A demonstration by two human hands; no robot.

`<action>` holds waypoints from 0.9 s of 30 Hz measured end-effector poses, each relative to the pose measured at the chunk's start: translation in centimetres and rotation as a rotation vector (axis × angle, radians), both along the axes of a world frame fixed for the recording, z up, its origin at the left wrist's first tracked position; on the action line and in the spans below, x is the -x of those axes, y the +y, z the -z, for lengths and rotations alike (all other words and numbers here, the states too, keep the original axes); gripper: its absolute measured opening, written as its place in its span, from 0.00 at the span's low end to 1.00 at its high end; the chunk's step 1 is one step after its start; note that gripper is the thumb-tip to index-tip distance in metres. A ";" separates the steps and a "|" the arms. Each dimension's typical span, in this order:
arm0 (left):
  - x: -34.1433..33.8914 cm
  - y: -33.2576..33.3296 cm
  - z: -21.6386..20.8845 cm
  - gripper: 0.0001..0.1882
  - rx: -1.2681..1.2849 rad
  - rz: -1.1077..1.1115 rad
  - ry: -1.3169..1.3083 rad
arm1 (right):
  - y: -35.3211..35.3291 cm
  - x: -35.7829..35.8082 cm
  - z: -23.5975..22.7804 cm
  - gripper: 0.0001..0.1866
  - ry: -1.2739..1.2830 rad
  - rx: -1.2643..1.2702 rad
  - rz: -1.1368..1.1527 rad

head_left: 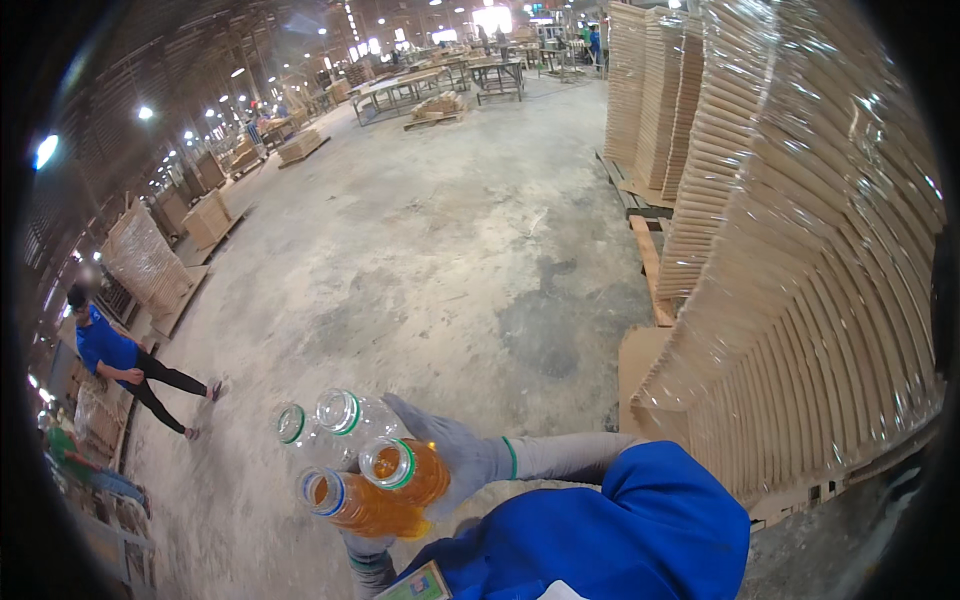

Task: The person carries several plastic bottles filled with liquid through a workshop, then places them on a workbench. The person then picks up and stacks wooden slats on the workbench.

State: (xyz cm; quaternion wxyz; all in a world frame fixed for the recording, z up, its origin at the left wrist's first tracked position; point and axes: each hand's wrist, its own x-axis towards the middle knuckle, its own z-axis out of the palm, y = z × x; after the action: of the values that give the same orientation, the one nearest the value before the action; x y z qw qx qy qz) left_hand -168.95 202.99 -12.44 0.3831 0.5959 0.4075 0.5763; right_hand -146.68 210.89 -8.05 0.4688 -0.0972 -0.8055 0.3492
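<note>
Several open plastic bottles are bunched together in front of my body. Two hold amber liquid: a bottle with a green neck ring (428, 476) and a bottle with a blue neck ring (375, 508). Behind them are a clear bottle (372, 420) and another clear bottle (312, 436), both with green rings and no liquid visible. My right hand (458, 455), in a grey glove, is closed against the bunch from the right. Below the blue-ringed bottle, my gloved left hand (368, 546) supports the bunch; its fingers are mostly hidden. No caps show on the bottles.
Tall plastic-wrapped stacks of tan panels (800, 270) stand close on my right, on pallets. A person in a blue shirt (112, 345) walks at the left, with another person in green (68, 455) nearer. Wrapped stacks (148, 260) line the left; work tables (400, 92) stand far ahead.
</note>
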 end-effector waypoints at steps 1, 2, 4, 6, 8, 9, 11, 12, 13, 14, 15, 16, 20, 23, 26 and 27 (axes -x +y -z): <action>0.7 3.5 0.2 0.37 0.003 -0.008 -0.001 | 3.1 0.6 0.5 0.70 -0.007 0.000 0.020; 1.3 6.6 0.6 0.37 0.010 -0.010 -0.002 | 6.1 1.1 1.1 0.71 -0.014 0.000 0.043; 2.5 13.5 1.0 0.37 -0.001 -0.006 0.006 | 12.8 2.2 1.6 0.72 -0.009 0.012 0.073; 3.4 21.3 1.5 0.36 -0.013 0.012 0.016 | 19.9 2.7 1.7 0.72 0.001 0.053 0.103; 4.0 29.7 1.9 0.36 -0.032 0.053 0.026 | 27.0 2.2 1.4 0.68 -0.016 0.058 0.167; 3.8 34.2 1.9 0.36 -0.038 0.084 0.030 | 30.4 1.8 1.3 0.67 -0.026 0.068 0.205; 3.4 43.1 1.9 0.36 -0.051 0.160 0.051 | 37.9 1.4 2.5 0.66 0.008 -0.051 0.347; 3.0 47.8 1.6 0.36 -0.057 0.210 0.056 | 41.4 1.0 2.5 0.66 0.012 -0.106 0.421; 2.2 52.2 1.4 0.36 -0.058 0.281 0.062 | 44.6 0.2 2.4 0.66 0.026 -0.126 0.477; 1.1 56.6 1.1 0.36 -0.055 0.357 0.060 | 47.6 -0.8 2.3 0.65 0.039 -0.147 0.534; -0.3 60.9 0.8 0.35 -0.014 0.485 0.044 | 50.4 -2.0 2.3 0.65 0.050 -0.168 0.594; -1.6 65.2 0.5 0.34 0.033 0.604 0.029 | 53.4 -2.9 2.4 0.65 0.150 -0.019 0.528; -9.0 80.4 -0.2 0.38 0.232 0.837 0.006 | 64.9 -8.5 1.3 0.63 0.114 0.107 0.581; -15.3 90.1 -0.7 0.42 -0.106 0.797 -0.113 | 74.3 -13.3 2.3 0.62 0.144 -0.046 0.713; -19.0 100.5 2.0 0.44 -0.076 0.809 -0.092 | 84.4 -18.1 3.1 0.58 -0.183 0.041 0.634; -20.3 104.4 2.1 0.44 -0.132 0.771 -0.067 | 88.2 -19.3 2.0 0.57 -0.204 -0.016 0.634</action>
State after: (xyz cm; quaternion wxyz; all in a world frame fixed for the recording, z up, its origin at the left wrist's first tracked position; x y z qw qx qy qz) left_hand -148.62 307.40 -14.55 0.5455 0.7093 0.1033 0.4343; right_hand -127.37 299.10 -10.05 0.4718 -0.3737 -0.7807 0.1681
